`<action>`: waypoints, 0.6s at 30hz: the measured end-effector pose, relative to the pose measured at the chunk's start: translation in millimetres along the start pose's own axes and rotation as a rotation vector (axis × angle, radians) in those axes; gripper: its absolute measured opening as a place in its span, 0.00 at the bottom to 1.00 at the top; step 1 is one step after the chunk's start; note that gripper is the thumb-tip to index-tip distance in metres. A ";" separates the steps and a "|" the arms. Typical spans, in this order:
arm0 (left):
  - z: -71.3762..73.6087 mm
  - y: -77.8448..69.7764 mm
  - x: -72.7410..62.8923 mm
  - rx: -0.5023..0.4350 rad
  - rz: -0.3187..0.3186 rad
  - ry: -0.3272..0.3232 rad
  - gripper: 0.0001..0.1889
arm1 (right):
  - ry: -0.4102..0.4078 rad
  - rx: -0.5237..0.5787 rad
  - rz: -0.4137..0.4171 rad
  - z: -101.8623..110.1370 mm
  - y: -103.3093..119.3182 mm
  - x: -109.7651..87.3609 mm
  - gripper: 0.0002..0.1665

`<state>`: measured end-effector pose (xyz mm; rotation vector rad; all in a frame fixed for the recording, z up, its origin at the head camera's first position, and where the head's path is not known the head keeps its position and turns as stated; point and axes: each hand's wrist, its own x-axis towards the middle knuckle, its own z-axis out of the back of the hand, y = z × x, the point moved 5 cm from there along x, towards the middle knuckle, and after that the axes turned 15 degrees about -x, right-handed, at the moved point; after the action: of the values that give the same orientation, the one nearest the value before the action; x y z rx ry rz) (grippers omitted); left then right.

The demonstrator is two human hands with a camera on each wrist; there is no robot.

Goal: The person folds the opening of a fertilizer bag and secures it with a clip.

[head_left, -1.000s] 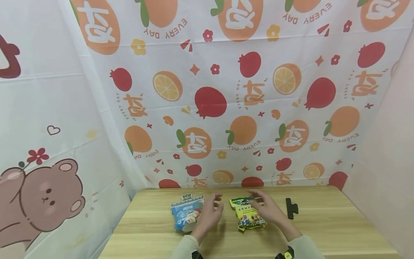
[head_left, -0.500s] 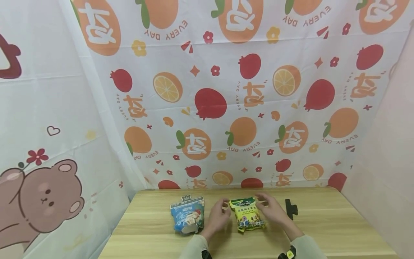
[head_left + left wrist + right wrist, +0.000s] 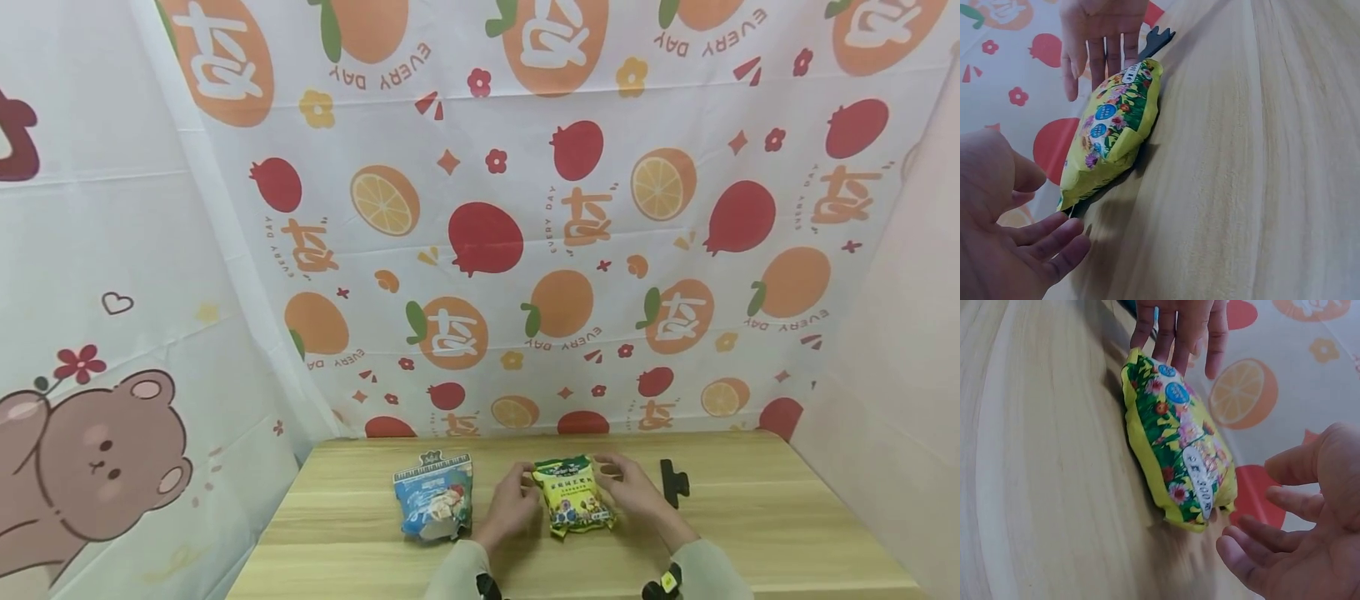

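Note:
A puffy yellow-and-green packet (image 3: 573, 496) printed with flowers lies on the wooden table, between the two hands. On its left side is my left hand (image 3: 513, 504), fingers loosely bent; in the left wrist view the fingertips (image 3: 1072, 247) are at the packet's near corner, and whether they touch it I cannot tell. My right hand (image 3: 633, 492) stands at its right side. From the right wrist, a small gap shows between the fingers (image 3: 1241, 550) and the packet. Neither hand grips it. The packet's underside is hidden.
Left of the hands stands a blue bag (image 3: 435, 504) with a striped strip along its top. A black clip (image 3: 674, 483) lies right of the right hand. Behind the wooden table (image 3: 337, 533) hangs a fruit-printed cloth (image 3: 487, 333); a bear-printed cloth (image 3: 120, 454) hangs at left.
My left hand has moved right, away from the blue bag to the packet's left side. The right hand, earlier partly over the packet's top, has shifted to its right side. The packet has hardly moved.

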<state>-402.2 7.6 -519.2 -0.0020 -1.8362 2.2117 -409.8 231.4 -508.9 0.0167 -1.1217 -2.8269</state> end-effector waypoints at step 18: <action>-10.2 2.2 4.7 -0.038 0.084 0.047 0.21 | 0.055 0.060 -0.002 -13.8 -8.0 6.9 0.27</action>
<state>-405.5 18.0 -522.5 -0.1393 -1.8855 2.2117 -416.7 227.1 -524.3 0.0990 -1.1954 -2.7756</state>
